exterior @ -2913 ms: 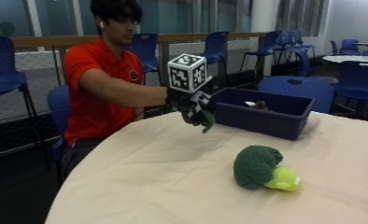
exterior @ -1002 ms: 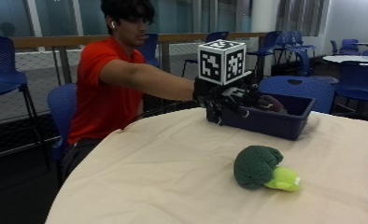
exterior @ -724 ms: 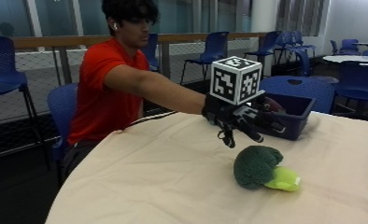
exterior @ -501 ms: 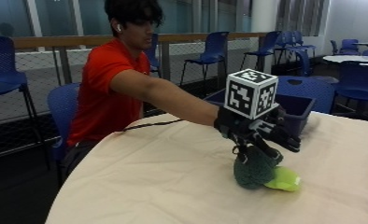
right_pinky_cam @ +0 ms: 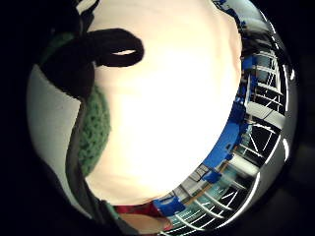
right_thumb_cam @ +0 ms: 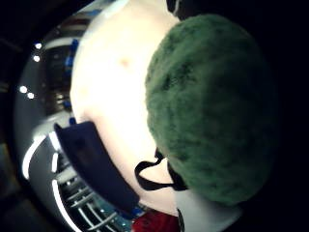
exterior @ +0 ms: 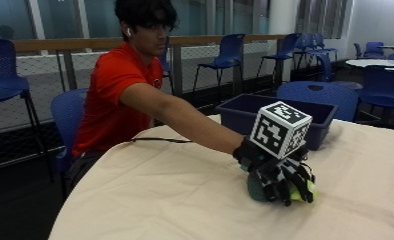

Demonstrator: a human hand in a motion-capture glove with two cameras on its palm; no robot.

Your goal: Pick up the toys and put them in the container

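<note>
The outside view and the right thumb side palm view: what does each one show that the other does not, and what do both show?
Only the outside view shows the seated person in a red shirt, and the gloved right hand with its fingers curled over the broccoli toy.

Only the thumb side palm view shows the toy's fuzzy dark green head from close by, filling much of the picture, and a black strap loop.

Both show the toy, the blue container and the cream tablecloth under them.

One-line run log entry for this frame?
phase: grasping | right hand: fingers curled over broccoli toy | toy: on table | container: behind hand, on table | toy not yet lifted
</note>
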